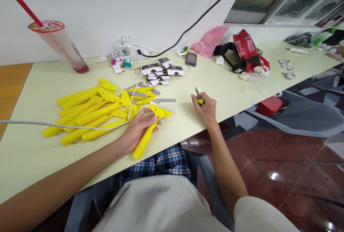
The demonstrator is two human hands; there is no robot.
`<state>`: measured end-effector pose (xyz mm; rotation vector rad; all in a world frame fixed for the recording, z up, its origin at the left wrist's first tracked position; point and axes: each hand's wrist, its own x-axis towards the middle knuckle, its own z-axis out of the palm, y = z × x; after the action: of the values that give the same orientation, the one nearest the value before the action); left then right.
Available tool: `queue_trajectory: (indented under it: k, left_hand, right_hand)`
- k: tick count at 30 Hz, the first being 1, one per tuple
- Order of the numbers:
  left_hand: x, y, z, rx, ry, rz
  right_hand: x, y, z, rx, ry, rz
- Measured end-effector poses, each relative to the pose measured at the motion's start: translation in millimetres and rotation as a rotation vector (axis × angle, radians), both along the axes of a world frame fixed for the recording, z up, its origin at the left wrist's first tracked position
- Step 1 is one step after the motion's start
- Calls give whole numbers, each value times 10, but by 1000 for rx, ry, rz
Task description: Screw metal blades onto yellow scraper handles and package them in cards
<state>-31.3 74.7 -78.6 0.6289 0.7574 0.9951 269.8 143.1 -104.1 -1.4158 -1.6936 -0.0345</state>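
Observation:
My left hand [142, 126] is closed around a yellow scraper [146, 140], its wide head tilted up and away from me and its handle toward the table's near edge. In my right hand [206, 108], off to the right, a short screwdriver [200, 100] with a yellow and black handle is gripped, its metal tip pointing away. A pile of yellow scraper handles [94, 113] lies left of my left hand. Beyond the held scraper are flat grey metal blades [165, 100] and smaller yellow pieces [145, 94].
A white cable [113, 126] crosses the handle pile. Black-and-white cardboard pieces [161, 72], a small screen device [191, 59] and a power strip [125, 49] sit near the wall. A tall drink cup [63, 47] stands back left; a pink bag [211, 42] and red bag [247, 51] lie back right.

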Motion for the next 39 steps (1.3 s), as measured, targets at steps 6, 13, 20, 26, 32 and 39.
queue_trajectory:
  k: [6,13,20,26,32,39]
  left_hand:
    - [9,-5,25,-10,1,4]
    - [17,-5,42,-1,5,1]
    - [20,0,45,34,20,-3]
    - [33,48,41,119,26,16]
    - [112,75,152,146,-134,-51]
    - [281,314,181,103,-291,-163]
  right_hand:
    - [0,-10,19,-26,32,-3]
    - [6,-10,55,-58,119,-5]
    - [58,31,50,-98,292,7]
    - [164,199,-56,-232,397,87]
    - [181,244,-50,-283,387,178]
    - [157,237,-19,-278,294,274]
